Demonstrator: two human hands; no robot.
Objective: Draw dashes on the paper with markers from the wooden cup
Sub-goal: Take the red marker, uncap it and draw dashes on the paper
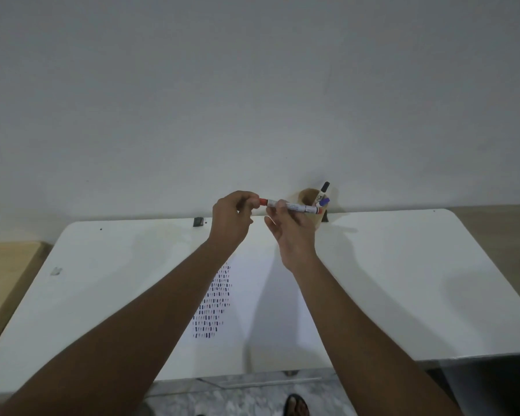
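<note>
I hold a red marker (pixel 294 207) level above the far part of the white table. My right hand (pixel 291 232) grips its white barrel. My left hand (pixel 233 219) pinches the red cap (pixel 258 202) at the marker's left end; whether the cap is on or off the tip I cannot tell. Behind my right hand stands the wooden cup (pixel 308 199) against the wall, with a black marker (pixel 323 190) and a blue marker (pixel 324 202) in it. The white paper (pixel 252 310) lies under my arms and bears several rows of short blue, purple and red dashes (pixel 213 304).
The white table (pixel 403 280) meets a grey wall at the back. A small dark block (pixel 198 221) sits at the back edge, another dark object (pixel 326 217) beside the cup. A wooden surface (pixel 3 271) adjoins on the left. A sandalled foot (pixel 296 406) shows below.
</note>
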